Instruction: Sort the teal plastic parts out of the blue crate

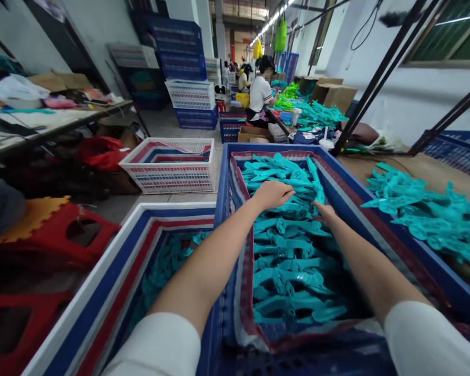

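Over the blue crate [274, 148], the only view, from my head, shows both my hands reaching among teal pieces [305, 279] at its far end. My left hand [274, 195] lies palm down, fingers curled together; I cannot tell whether they grip anything. My right hand [326, 214] sits just apart from it, fingertips at the low end of a slanted piece [315, 177]; whether they clamp it is unclear. Nearer me, pieces lie crosswise in rows, probably so they pack closely. A striped liner [348, 203] covers the walls, likely to keep ends from catching in slots. More pieces, a loose heap [446, 214], lie to my right, perhaps for easy reach; the white-rimmed crate [176, 206] at left holds others.
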Available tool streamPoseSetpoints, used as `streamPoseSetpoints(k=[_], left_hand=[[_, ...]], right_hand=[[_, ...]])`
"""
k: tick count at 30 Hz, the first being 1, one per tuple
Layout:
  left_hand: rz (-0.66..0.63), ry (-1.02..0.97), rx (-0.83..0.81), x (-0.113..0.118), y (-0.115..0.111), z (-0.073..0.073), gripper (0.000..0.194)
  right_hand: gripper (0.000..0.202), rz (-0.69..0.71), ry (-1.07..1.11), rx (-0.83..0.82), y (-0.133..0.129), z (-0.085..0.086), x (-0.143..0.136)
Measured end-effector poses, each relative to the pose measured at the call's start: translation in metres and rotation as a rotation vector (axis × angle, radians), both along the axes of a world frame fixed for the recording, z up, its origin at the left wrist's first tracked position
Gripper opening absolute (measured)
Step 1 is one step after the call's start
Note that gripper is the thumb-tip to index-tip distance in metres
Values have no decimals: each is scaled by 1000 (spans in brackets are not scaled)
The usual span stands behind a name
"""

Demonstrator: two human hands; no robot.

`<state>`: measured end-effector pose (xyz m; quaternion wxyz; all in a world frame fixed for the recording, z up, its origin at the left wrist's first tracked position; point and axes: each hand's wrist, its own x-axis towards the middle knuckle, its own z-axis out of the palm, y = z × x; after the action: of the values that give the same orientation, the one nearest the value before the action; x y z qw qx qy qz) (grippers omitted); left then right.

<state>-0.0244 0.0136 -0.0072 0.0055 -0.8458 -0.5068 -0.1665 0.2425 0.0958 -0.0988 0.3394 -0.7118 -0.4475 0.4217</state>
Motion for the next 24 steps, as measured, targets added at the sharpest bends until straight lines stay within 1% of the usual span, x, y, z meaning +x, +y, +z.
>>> streamPoseSetpoints(k=[2,4,5,6,7,8,10,11,12,13,14,15,17,19,21,22,23,24], left_hand=[[-25,32,-53,6,-4,5,43],[-49,16,-122,16,-9,11,48],[-56,-40,-174,22,-11,13,51],[-69,-138,-243,29,-13,15,57],[-92,-274,-320,37,-15,16,66],[-118,-438,-398,46,-18,15,80],[-156,-789,-518,62,-23,12,106],[-160,-954,-551,69,-25,10,112],[-148,-1098,-562,75,-27,7,112],[-136,-1210,-552,80,-28,5,108],[-134,-1285,-528,82,-30,3,101],[-143,-1325,-499,83,-31,1,94],[-173,-1333,-476,81,-34,1,85],[-222,-1306,-552,77,-36,3,86],[-258,-1264,-668,70,-37,5,90],[-269,-1247,-710,67,-37,5,92],[-278,-1245,-740,64,-36,6,92],[-288,-1260,-765,61,-35,6,91]], right_hand=[[27,-17,92,-14,-10,6,-2],[28,-16,160,7,-28,14,-1],[33,-10,167,44,-39,19,-1],[40,6,133,120,-50,25,0],[49,29,54,246,-62,30,1],[59,68,-62,417,-72,35,1],[75,209,-334,832,-90,43,0],[79,295,-443,1023,-96,46,-1],[79,370,-508,1169,-100,49,-2],[77,426,-539,1275,-102,50,-2],[73,462,-550,1340,-103,51,-1],[69,483,-551,1371,-102,51,2],[67,528,-533,1358,-99,52,9],[70,611,-482,1289,-96,53,17],[69,667,-399,1168,-98,59,24],[63,623,-353,1070,-100,63,26],[56,524,-311,954,-103,68,28],[51,389,-274,830,-105,74,30]])
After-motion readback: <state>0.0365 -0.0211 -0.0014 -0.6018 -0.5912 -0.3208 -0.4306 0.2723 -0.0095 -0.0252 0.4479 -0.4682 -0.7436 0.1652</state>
